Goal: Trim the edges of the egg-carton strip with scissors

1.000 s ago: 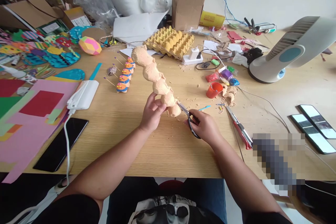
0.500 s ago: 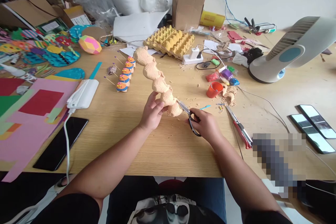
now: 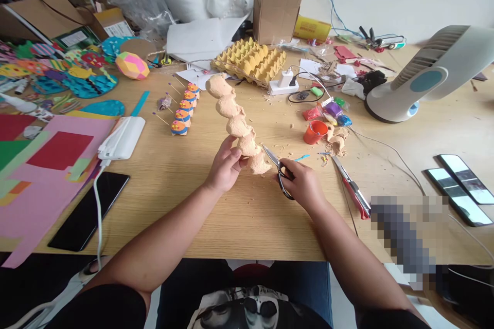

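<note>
My left hand [image 3: 224,165] is closed on a peach-coloured strip of egg carton [image 3: 237,126], a row of several bumpy cups that slants away from me above the table. Its thumb lies near the lower cups. In my right hand [image 3: 303,181] is a pair of scissors [image 3: 278,164] with black handles. The blades point up and left, close beside the strip's lower end and apart from it. Left of the strip stands a finished-looking carton caterpillar [image 3: 185,108], painted blue and orange, with pins sticking out.
A red bucket [image 3: 315,132] stands right of centre by peach scraps [image 3: 337,139] and packets of coloured clay [image 3: 332,109]. A box cutter [image 3: 352,187] lies right of my hand. Yellow egg trays [image 3: 250,61], a power strip [image 3: 283,86] and a white fan [image 3: 420,77] are farther back.
The carton strip has turned in my left hand, its far end shifting right and slightly down. Its lower end now sits a little apart from the scissor blades, which overlapped its edge before.
</note>
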The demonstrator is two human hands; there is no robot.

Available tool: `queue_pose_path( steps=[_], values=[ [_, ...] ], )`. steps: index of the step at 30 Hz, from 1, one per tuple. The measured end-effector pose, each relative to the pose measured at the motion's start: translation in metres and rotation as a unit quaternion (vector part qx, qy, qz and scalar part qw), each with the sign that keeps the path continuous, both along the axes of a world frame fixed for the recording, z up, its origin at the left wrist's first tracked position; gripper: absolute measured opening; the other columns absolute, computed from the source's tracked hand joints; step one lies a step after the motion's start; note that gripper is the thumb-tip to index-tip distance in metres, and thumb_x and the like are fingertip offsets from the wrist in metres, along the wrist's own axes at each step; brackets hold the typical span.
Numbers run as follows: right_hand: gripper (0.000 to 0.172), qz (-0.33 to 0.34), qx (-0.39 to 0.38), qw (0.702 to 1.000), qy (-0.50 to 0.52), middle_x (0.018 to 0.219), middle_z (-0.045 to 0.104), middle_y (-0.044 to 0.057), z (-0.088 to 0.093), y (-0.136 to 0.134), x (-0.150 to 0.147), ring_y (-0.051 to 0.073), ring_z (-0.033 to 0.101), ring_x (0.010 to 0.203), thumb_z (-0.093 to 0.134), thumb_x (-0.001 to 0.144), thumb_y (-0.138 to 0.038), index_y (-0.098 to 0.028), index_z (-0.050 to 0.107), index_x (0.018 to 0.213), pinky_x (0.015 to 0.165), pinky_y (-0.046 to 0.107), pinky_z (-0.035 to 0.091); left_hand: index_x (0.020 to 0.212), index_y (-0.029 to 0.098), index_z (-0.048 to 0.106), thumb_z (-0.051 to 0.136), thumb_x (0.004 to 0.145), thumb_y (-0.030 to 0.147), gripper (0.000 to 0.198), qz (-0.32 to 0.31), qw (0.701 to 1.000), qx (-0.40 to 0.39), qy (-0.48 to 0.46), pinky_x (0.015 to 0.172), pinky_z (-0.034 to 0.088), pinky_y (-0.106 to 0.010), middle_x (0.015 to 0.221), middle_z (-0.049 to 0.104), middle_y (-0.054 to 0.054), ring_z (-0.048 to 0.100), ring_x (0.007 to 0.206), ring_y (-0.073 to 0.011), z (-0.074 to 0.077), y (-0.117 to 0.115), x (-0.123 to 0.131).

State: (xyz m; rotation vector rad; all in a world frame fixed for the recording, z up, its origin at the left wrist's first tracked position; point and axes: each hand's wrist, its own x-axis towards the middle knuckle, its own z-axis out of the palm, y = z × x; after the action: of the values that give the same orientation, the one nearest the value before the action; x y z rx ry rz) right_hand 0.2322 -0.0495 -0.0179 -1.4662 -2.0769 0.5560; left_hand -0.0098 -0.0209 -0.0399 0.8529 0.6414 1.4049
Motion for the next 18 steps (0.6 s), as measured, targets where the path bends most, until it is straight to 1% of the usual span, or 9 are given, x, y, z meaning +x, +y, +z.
queue_pose_path(
  steps=[4,9,11,13,16,18],
  values=[
    [0.028,0.012,-0.011,1.000,0.009,0.073,0.067,0.002,0.0014,0.0001,-0.0013,0.019,0.059,0.067,0.073,0.096,-0.046,-0.023,0.077,0.113,0.065,0.028,0.038,0.136,0.029,0.065,0.091,0.083,0.050,0.063,-0.022,1.000,-0.015,0.002,0.083,0.066,-0.032,0.129,0.078,-0.006,0.080,0.103,-0.0225,0.0038,-0.0030,0.0019],
    [0.030,-0.006,-0.033,0.998,0.048,0.080,0.068,0.002,0.0069,0.0008,0.0000,0.018,0.058,0.068,0.071,0.095,-0.046,-0.022,0.072,0.113,0.065,0.028,0.042,0.134,0.029,0.067,0.091,0.082,0.050,0.060,-0.010,1.000,-0.023,-0.009,0.081,0.064,-0.031,0.129,0.077,-0.005,0.079,0.100,-0.0214,0.0038,-0.0007,0.0015],
    [0.028,-0.012,-0.059,0.997,0.043,0.077,0.066,0.000,0.0078,0.0015,0.0002,0.017,0.056,0.066,0.071,0.093,-0.046,-0.022,0.071,0.109,0.063,0.028,0.040,0.134,0.028,0.068,0.091,0.083,0.050,0.060,-0.003,1.000,-0.026,-0.011,0.081,0.063,-0.030,0.126,0.078,-0.005,0.079,0.100,-0.0213,0.0031,0.0007,0.0010],
    [0.026,-0.029,-0.081,0.995,0.040,0.069,0.061,-0.002,0.0070,0.0022,0.0000,0.016,0.053,0.062,0.071,0.093,-0.046,-0.022,0.071,0.102,0.060,0.028,0.037,0.134,0.028,0.068,0.091,0.082,0.049,0.060,0.005,0.999,-0.031,-0.014,0.081,0.063,-0.030,0.125,0.078,-0.005,0.079,0.100,-0.0207,0.0030,0.0018,0.0008],
    [0.028,-0.035,-0.076,0.995,0.060,0.068,0.059,-0.002,0.0045,0.0027,-0.0002,0.016,0.052,0.061,0.070,0.094,-0.049,-0.022,0.070,0.103,0.059,0.028,0.036,0.134,0.027,0.068,0.090,0.083,0.050,0.060,0.012,0.999,-0.037,-0.023,0.080,0.064,-0.028,0.124,0.079,-0.005,0.080,0.099,-0.0193,0.0042,0.0029,0.0006],
    [0.031,-0.014,-0.067,0.995,0.078,0.071,0.060,-0.002,0.0035,0.0021,-0.0002,0.016,0.053,0.063,0.068,0.095,-0.051,-0.022,0.069,0.108,0.061,0.028,0.039,0.134,0.027,0.070,0.088,0.085,0.053,0.058,0.002,0.999,-0.044,-0.029,0.076,0.064,-0.027,0.120,0.081,-0.005,0.080,0.099,-0.0197,0.0051,0.0033,0.0004]
  ],
)
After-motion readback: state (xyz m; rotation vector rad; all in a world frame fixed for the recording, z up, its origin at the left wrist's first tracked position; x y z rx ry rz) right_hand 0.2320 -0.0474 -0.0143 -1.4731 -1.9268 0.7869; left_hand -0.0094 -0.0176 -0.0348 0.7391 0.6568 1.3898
